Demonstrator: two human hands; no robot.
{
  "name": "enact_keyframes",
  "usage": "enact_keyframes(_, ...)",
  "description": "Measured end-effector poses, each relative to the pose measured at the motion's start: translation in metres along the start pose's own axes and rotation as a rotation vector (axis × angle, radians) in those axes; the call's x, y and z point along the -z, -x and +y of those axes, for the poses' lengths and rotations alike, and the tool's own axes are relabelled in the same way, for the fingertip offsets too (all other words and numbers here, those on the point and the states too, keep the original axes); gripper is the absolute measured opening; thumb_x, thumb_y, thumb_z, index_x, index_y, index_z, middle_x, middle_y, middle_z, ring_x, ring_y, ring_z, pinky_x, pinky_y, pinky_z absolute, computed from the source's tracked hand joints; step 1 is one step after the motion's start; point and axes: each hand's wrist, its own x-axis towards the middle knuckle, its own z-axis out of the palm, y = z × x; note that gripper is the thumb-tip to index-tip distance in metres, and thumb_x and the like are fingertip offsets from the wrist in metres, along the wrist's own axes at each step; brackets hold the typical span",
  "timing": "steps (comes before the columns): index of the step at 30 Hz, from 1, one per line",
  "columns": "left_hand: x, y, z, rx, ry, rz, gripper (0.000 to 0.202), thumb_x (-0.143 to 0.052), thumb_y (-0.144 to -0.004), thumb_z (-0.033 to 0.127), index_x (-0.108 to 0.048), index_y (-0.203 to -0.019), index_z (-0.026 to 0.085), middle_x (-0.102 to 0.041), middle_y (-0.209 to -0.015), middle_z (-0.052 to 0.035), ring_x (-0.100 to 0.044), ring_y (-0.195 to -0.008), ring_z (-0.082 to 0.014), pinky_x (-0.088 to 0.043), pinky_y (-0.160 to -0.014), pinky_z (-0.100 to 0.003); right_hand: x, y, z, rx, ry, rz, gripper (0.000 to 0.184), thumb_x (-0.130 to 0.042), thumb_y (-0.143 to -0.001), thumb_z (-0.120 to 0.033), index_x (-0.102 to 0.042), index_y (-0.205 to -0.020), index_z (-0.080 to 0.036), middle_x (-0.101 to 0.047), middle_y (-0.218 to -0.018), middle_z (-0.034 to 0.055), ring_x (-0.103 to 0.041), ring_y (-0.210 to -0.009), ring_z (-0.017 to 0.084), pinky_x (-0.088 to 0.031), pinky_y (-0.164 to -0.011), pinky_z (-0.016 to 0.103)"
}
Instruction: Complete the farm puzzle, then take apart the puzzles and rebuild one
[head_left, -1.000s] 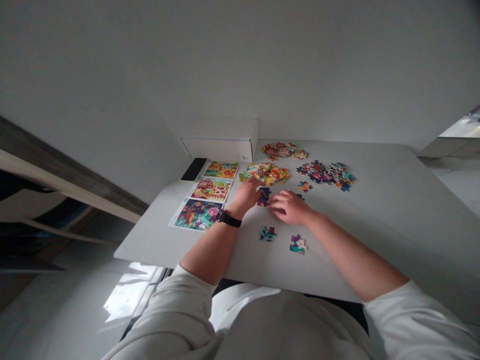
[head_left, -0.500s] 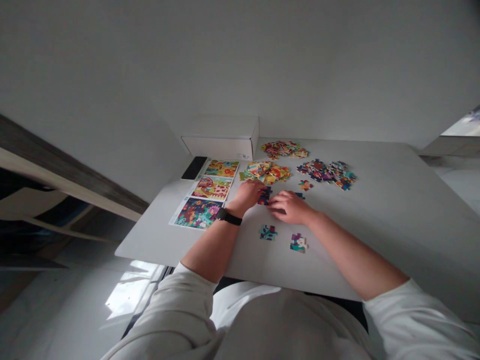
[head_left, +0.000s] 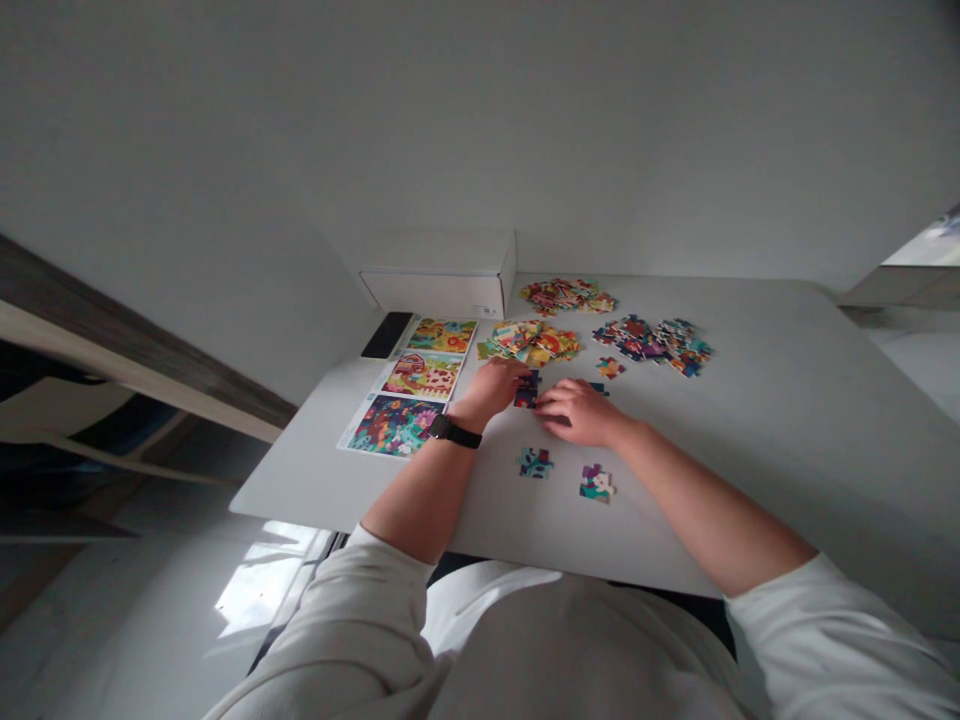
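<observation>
Left hand and right hand are meeting at the dark puzzle piece — lying lengthwise near-to-far — either grip impossible to tell; far white box is sitting closed.

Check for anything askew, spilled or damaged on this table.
Nothing stands out. The colourful cardboard puzzle pieces lie in three tidy heaps on the white table, the printed sheet of three reference pictures lies flat, and the left hand and right hand meet at a dark blue joined piece cluster.
</observation>
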Motion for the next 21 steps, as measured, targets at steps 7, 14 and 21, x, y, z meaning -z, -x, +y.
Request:
enact_keyframes(7,0.002,0.002,0.002,0.003,-0.003,-0.022,0.034,-0.062,-0.096,0.011,-0.081,-0.120,0.024,-0.080,-0.132,-0.0064,-0.071,-0.127,-0.0254,-0.053,-0.117,-0.042,0.000,0.000,0.000,0.011,-0.004,0.010,0.028,-0.075,-0.096,-0.027,-0.085,-0.122,-0.028,-0.081,-0.127,0.0080,-0.064,-0.114,0.030,-0.051,-0.103,0.051)
enact_keyframes(14,0.004,0.002,0.005,0.044,-0.070,-0.047,0.026,-0.062,-0.097,0.013,-0.081,-0.111,0.022,-0.082,-0.122,-0.0076,-0.073,-0.121,-0.0262,-0.056,-0.111,-0.040,0.002,-0.001,-0.002,-0.007,-0.008,-0.007,0.029,-0.074,-0.095,-0.025,-0.085,-0.122,-0.027,-0.081,-0.127,0.0080,-0.065,-0.115,0.031,-0.051,-0.105,0.051)
enact_keyframes(21,0.014,0.009,0.009,-0.040,-0.124,-0.076,0.022,-0.075,-0.095,0.031,-0.083,-0.114,0.023,-0.079,-0.133,-0.0081,-0.070,-0.126,-0.0295,-0.053,-0.115,-0.042,0.005,-0.001,-0.003,-0.036,-0.004,-0.039,0.031,-0.076,-0.095,-0.025,-0.084,-0.124,-0.026,-0.080,-0.128,0.0095,-0.064,-0.119,0.031,-0.049,-0.106,0.051)
